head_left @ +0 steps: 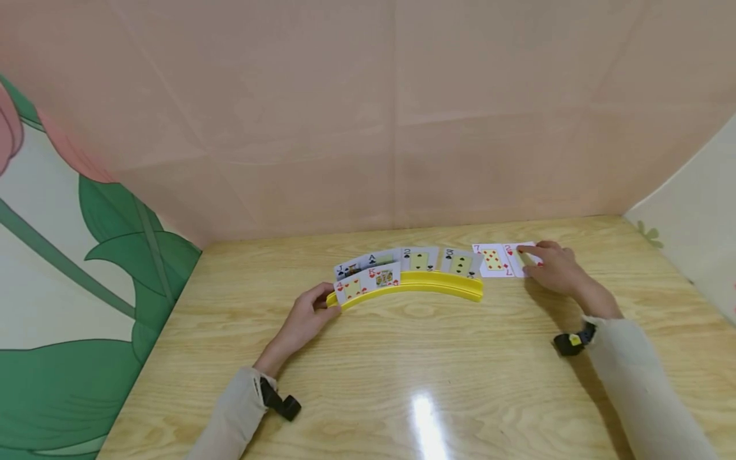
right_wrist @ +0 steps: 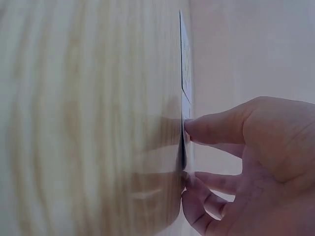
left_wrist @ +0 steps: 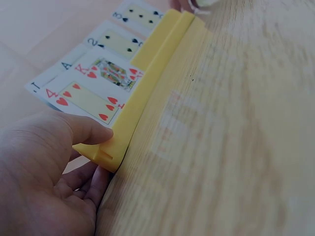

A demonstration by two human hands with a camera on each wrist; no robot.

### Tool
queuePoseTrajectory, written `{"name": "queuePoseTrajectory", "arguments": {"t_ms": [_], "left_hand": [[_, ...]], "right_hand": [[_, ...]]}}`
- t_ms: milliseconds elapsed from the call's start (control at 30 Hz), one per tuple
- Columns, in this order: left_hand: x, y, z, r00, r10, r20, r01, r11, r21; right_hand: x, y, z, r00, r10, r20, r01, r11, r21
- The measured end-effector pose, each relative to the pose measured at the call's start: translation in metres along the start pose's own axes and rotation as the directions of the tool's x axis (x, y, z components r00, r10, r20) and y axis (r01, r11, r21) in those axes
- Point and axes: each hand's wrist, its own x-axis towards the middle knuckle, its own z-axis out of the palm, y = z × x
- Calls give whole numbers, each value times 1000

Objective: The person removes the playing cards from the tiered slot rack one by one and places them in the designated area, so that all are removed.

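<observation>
A curved yellow playing-card holder (head_left: 443, 282) stands on the table. My left hand (head_left: 305, 319) grips its left end, thumb on the front and fingers behind and below. The four of hearts (left_wrist: 81, 101) and king of hearts (left_wrist: 110, 73) lean in its front row. Behind them stand a jack (head_left: 347, 269), an ace (head_left: 379, 259), the two of spades (head_left: 419, 260) and the three of spades (head_left: 460, 263). My right hand (head_left: 558, 269) pinches the two of hearts (head_left: 512, 253), which lies nearly flat with an edge slightly raised and is partly covered by the fingers.
The seven of diamonds (head_left: 492, 260) lies face up beside the two of hearts, near the holder's right end. A wood-grain table (head_left: 368, 364) spreads toward me. A pinkish sheet (head_left: 368, 160) rises behind its far edge, and a leaf-patterned panel (head_left: 57, 306) borders the left.
</observation>
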Motion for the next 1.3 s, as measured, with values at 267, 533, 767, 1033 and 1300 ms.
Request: {"name": "queuePoseTrajectory", "arguments": {"t_ms": [267,533,767,1033,1300], "left_hand": [[0,0,-1,1000,5,6,-5,1000,13],[9,-25,6,1000,6,-29,-5,1000,12],[14,-40,7,1000,7,-25,-7,1000,5],[15,-42,6,1000,18,-11,-18,1000,-6],[16,-42,7,1000,17,-5,-17,1000,8]], "right_hand": [[0,-1,0,999,-31,-13,31,999,-29],[-4,-2,-7,1000,-26,7,26,999,18],[-6,-9,-16,998,23,66,-26,998,55],[-7,-24,-23,998,-15,65,10,997,77],[-12,-44,-32,997,-72,34,68,993,97]]}}
